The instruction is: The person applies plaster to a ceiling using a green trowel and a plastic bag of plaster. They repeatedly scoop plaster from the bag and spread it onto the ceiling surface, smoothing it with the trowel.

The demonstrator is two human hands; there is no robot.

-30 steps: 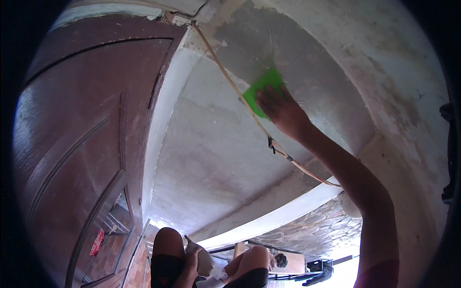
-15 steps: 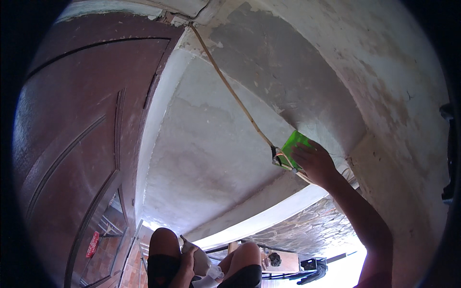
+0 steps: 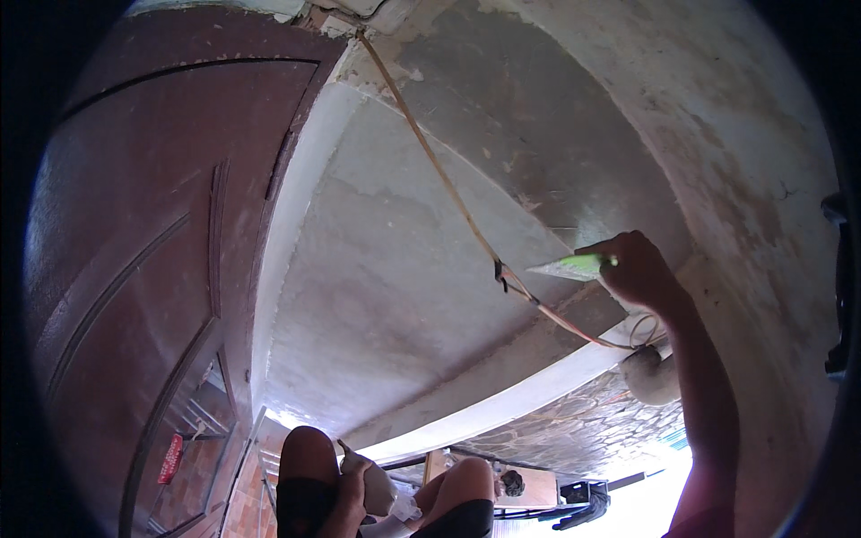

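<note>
My right hand is raised at the right, fingers closed on a flat green scraper. The scraper is seen nearly edge-on, its thin pale edge pointing left, close to the grey plastered surface. Whether it touches that surface I cannot tell. Down at my lap my left hand is closed around a greyish, soft-looking plastic bag between my knees. Its contents are hidden. Just left of the scraper runs a tan cable, with a black-taped joint and loose wires.
A dark reddish-brown door stands along the left. A rounded pale object sits near the wires, beside my right forearm. A stained wall rises at the right. Beyond my knees is a wooden board, next to dark items.
My right hand has moved up and right, away from the wires. The scraper has turned from showing its broad green face to nearly edge-on. My left hand stays on the bag.
</note>
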